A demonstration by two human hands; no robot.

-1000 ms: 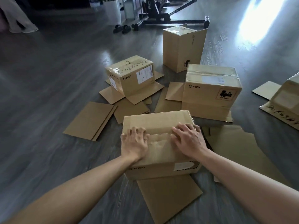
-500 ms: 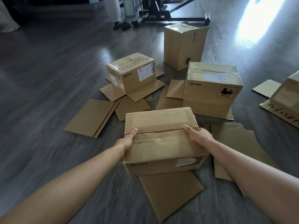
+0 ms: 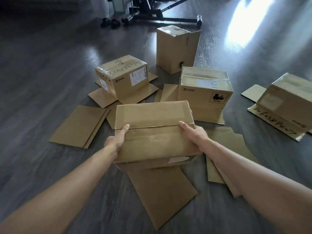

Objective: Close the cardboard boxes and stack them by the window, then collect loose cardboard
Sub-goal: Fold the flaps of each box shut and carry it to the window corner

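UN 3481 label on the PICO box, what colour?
Black print on plain brown cardboard, on the PICO box label; head view.

The room had a dark grey wood-grain floor (image 3: 42,68) with a glossy sheen. A bright patch of daylight (image 3: 248,19) glared across its upper right. At the far edge stood a black metal wheeled frame (image 3: 160,14), its small castors (image 3: 111,23) resting on the floor.
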